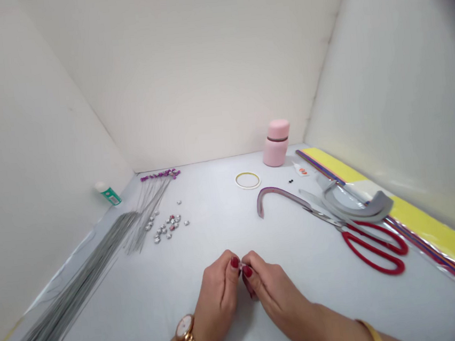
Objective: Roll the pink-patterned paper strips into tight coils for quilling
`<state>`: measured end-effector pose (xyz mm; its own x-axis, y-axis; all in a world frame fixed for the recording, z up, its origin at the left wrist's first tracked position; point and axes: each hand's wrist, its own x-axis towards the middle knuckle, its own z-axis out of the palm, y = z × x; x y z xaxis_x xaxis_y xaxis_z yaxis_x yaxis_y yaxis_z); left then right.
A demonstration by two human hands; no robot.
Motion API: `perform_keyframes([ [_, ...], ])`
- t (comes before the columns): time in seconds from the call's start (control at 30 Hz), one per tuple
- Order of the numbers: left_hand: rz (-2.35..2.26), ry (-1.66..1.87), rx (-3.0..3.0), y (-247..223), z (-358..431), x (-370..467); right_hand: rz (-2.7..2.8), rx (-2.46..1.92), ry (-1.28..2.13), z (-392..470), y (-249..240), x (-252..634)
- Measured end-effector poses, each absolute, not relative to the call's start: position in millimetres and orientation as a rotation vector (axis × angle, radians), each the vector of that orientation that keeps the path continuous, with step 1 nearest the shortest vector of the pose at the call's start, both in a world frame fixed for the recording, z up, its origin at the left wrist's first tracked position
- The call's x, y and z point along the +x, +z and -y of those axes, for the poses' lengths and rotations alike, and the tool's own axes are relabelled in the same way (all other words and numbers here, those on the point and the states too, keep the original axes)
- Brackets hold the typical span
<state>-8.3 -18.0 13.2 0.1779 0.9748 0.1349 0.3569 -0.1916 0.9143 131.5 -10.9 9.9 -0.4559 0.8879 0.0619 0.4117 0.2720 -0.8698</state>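
Note:
My left hand and my right hand meet at the front middle of the table. Thumb and fingers of each are pinched together on a tiny pale, shiny piece, mostly covered by the fingertips, so its exact kind cannot be made out. To the left of the hands lie several small silvery, puffy star-like pieces, a few with pink on them. On the right, a curled greyish-mauve strip rests by the blades of red-handled scissors.
Long grey wires spread along the left; behind them are purple-tipped stems and a glue stick. A tape ring and pink bottle stand toward the back. Coloured paper packs and a curled grey strip lie right.

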Motion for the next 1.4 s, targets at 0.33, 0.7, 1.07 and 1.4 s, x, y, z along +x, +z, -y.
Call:
perform_keyframes([
  [0.33,-1.191,0.964,1.404,15,14,-8,1.938,-1.087,1.277,10,7,131],
  [0.7,-1.215,0.983,1.421,14,19,-4,1.932,-1.094,1.275,11,6,129],
  [1.07,-1.437,0.925,1.706,8,26,-2,1.890,-1.114,1.275,16,3,124],
  [1.4,-1.620,0.893,1.905,3,23,1,1.873,-1.235,1.090,16,-3,119],
])
